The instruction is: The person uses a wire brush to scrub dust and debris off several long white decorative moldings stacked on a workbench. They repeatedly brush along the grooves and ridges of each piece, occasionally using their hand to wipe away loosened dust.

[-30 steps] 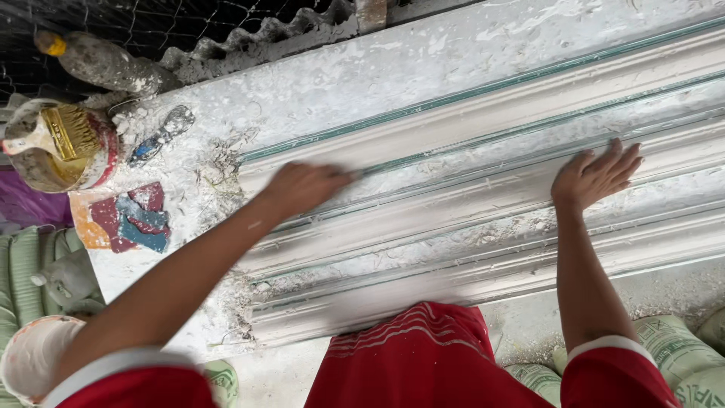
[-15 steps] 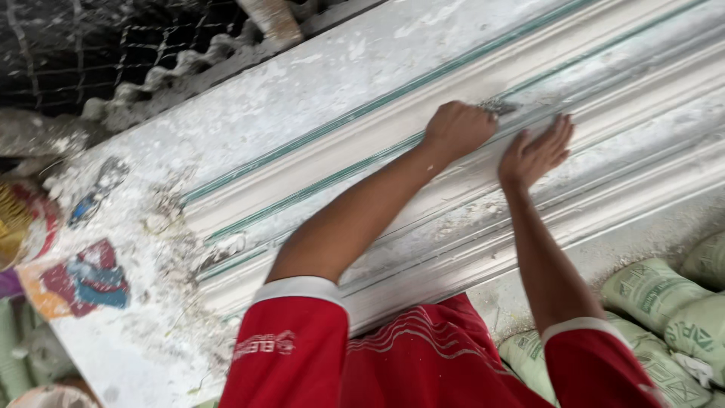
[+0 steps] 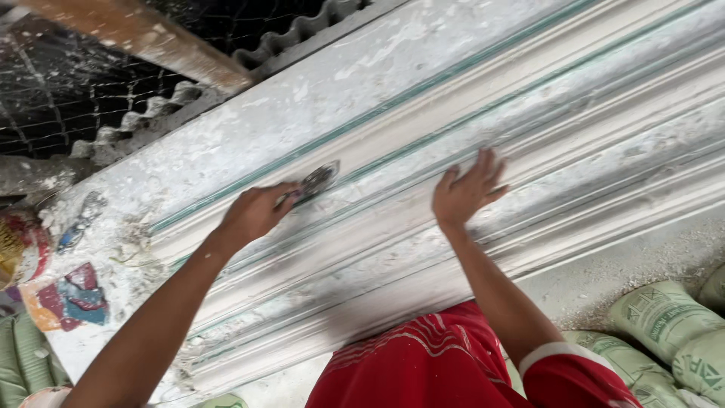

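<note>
Head view, left hand [image 3: 253, 213]: its grip is clenched round a small flat metal scraper [image 3: 317, 181], pinched between thumb and fingers near the tool's back end, so the blade sticks out past the fingertips and lies low against the moulding.
Scraper: its tip sits in a groove of the long white plaster moulding [image 3: 529, 143], just ahead of the grip; holding it flat likely lets the edge follow the groove.
Moulding: it lies lengthwise across the plaster-splashed worktop [image 3: 249, 128], running on to both sides of the grip.
Right hand [image 3: 464, 193]: released, holding nothing, fingers spread, palm laid on the moulding's ribs, well to the right of the scraper; it seems to brace the piece.
Left arm: stretched forward and slightly bent, wrist low.
Right arm: reaching up from the red sleeve [image 3: 574, 370], wrist bent back.
Beyond the grip: wire mesh [image 3: 83, 106] and a wooden beam [image 3: 143, 34].
Near the person's right side: grey-green sacks [image 3: 672, 325] on the ground.
Left of the grip: a round tin [image 3: 19, 249] at the worktop's edge.
</note>
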